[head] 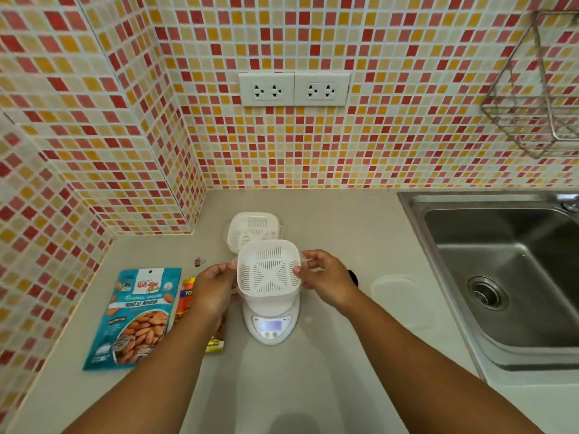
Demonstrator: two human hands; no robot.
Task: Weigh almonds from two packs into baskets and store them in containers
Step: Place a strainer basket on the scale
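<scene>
Orange pack (188, 300) mostly hidden behind left hand (213, 288).

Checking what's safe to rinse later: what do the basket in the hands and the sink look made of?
The basket looks like white moulded plastic, matt, with neat slots cut in its base. The sink looks like brushed stainless steel: grey, with soft reflections on its walls. Both hands grip the basket's sides.

Bright even light; soft blur; edges warped.
</scene>
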